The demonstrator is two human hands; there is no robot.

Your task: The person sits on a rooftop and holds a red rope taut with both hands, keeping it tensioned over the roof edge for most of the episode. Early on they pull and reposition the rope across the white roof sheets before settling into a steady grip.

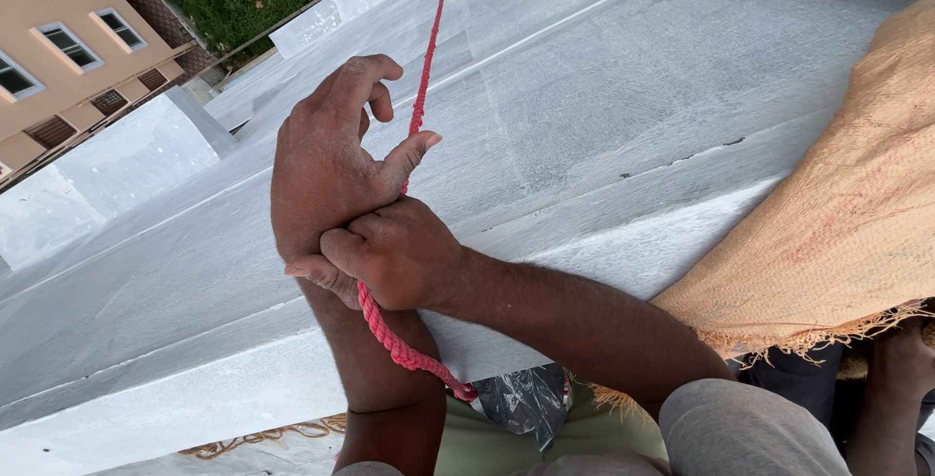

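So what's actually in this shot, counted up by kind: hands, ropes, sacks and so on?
Hands gripping the rope: 2, the left hand and the right hand
Red rope: 1
Tan woven sack: 1
Crumpled dark plastic bag: 1
Another person's hand at the lower right: 1
Total: 6

Two bare forearms and hands, left hand (326, 159), right hand (394, 252); a short grey fabric sleeve (750, 432) covers the right upper arm.
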